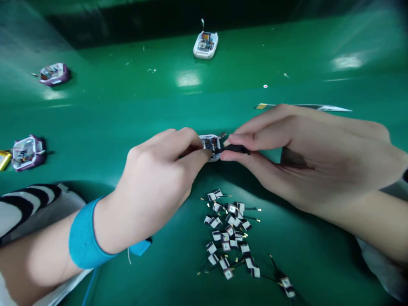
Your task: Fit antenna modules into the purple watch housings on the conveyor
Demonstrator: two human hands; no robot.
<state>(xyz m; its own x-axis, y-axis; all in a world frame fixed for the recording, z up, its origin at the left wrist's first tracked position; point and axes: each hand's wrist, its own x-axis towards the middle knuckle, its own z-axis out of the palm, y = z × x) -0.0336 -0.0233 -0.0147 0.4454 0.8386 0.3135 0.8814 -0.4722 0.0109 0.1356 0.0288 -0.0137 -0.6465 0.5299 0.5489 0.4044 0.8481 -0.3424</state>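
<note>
A small white-rimmed electronic device (211, 143) with its circuit board exposed sits in the middle, between my two hands. My left hand (162, 170) is closed around its left side, the thumb tip over the board. From the right, my right hand (287, 148) pinches a slim black piece (236, 148) whose end reaches the board; its exact kind is unclear. A short metal-tipped part (222, 135) sticks up at the device's upper right corner. Below the hands lies a loose pile of small white-and-black antenna modules (232, 221) with thin cables.
Another opened white device (205, 46) stands at the back. Purple-rimmed opened devices lie at the far left (55, 74) and left edge (28, 153), near a yellow battery-like part (4, 160). A thin pointed strip (321, 107) lies behind my right hand. My left wrist wears a blue band (83, 233).
</note>
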